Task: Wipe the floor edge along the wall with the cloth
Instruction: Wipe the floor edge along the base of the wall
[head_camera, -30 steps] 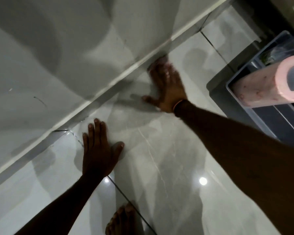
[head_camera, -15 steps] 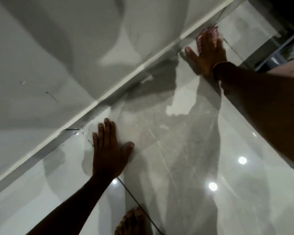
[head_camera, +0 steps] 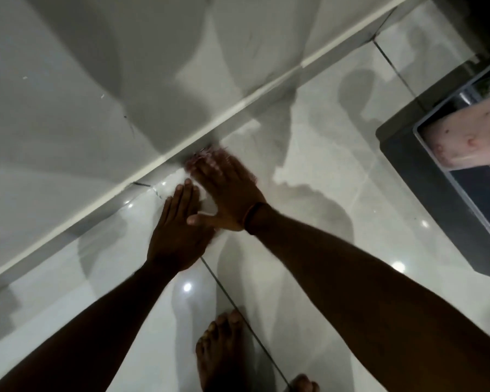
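My right hand (head_camera: 227, 190) lies flat and motion-blurred on the glossy grey floor tile, fingertips against the floor edge (head_camera: 96, 220) below the white skirting line of the wall (head_camera: 68, 94). A pinkish cloth (head_camera: 203, 155) shows only as a blurred fringe beyond those fingertips; the rest is hidden under the hand. My left hand (head_camera: 178, 230) is planted flat on the tile just left of it, fingers together, holding nothing. The right thumb overlaps the left hand's fingers.
A clear plastic bin (head_camera: 425, 131) holding a pink roll (head_camera: 470, 140) stands at the right on a dark base (head_camera: 436, 210). My bare foot (head_camera: 218, 349) rests on the tile near the bottom centre. A tile joint runs diagonally under my left hand.
My right hand has swept back along the wall edge from the far upper right down to beside my left hand. The left hand has stayed planted.
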